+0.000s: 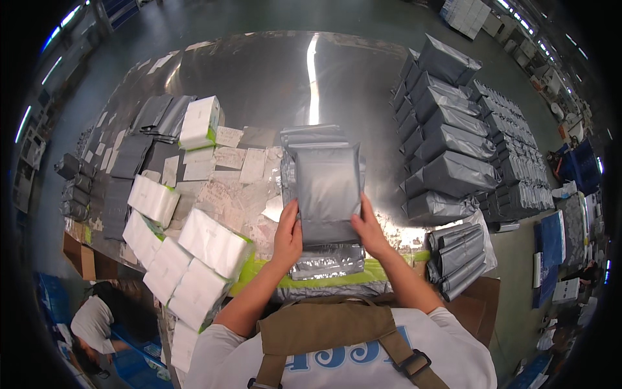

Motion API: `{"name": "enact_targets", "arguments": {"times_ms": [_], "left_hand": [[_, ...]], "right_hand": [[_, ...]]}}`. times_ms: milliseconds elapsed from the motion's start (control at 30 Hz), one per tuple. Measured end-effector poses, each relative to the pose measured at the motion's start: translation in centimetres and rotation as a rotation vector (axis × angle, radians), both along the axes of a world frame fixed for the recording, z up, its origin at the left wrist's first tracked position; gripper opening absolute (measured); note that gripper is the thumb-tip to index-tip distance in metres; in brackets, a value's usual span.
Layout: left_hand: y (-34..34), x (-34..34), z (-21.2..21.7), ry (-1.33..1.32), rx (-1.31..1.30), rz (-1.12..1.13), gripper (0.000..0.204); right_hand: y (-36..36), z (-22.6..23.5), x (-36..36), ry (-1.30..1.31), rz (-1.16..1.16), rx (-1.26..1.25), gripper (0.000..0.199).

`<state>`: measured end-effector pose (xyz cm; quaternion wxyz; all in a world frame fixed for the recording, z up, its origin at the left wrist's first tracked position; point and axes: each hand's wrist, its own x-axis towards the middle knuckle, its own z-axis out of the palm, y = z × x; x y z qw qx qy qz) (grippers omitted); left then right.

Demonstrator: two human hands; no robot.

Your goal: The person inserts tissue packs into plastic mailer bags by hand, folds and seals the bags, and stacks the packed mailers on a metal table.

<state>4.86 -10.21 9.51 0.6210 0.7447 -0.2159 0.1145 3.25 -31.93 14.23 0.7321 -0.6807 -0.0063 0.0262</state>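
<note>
A grey plastic mailing bag (327,185), smooth and full-looking, is in front of me at the middle of the metal table. My left hand (289,236) grips its left edge, the thumb resting along the side. On the opposite edge my right hand (368,228) is closed in the same way. Under this bag lies a stack of flat grey mailing bags (327,264), its shiny near ends poking out towards me. What the bag contains is hidden. White tissue packs (215,241) with green ends sit left of my left hand.
Rows of filled grey parcels (447,139) are piled on the right. Folded grey bags (457,256) hang over the table's near right edge. Another tissue pack (199,122) stands farther back, beside flat grey bags (162,117). A co-worker (97,324) bends at the lower left near blue crates.
</note>
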Motion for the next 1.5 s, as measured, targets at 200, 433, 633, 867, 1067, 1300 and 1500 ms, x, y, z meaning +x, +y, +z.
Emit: {"name": "enact_targets", "arguments": {"times_ms": [200,433,633,867,1067,1300,1500], "left_hand": [[-3.2,4.9,9.3,-0.284,0.261,-0.212,0.054],[16.3,-1.6,-0.1,0.217,0.794,0.578,0.073],[16.5,-6.9,-2.0,0.541,1.271,0.512,0.103],[12.6,-2.7,-4.5,0.314,1.079,0.545,0.086],[8.9,0.9,-6.2,0.005,0.566,0.513,0.074],[12.4,-2.6,-0.3,0.084,0.271,0.300,0.058],[7.6,-3.2,-7.9,-0.184,0.526,-0.003,0.053]], "right_hand": [[-14.8,19.4,9.8,-0.224,0.000,-0.711,0.083],[-39.4,21.0,26.2,-0.658,-0.118,-1.597,0.080],[-54.7,14.6,34.6,-0.495,-0.225,-1.816,0.097],[-4.2,5.3,21.3,-0.549,0.360,-0.739,0.036],[15.7,-7.3,16.7,0.337,0.529,-0.317,0.058],[13.3,-7.1,12.9,0.481,0.442,-0.017,0.086],[-0.3,-6.7,2.4,0.310,-0.124,0.213,0.050]]}}
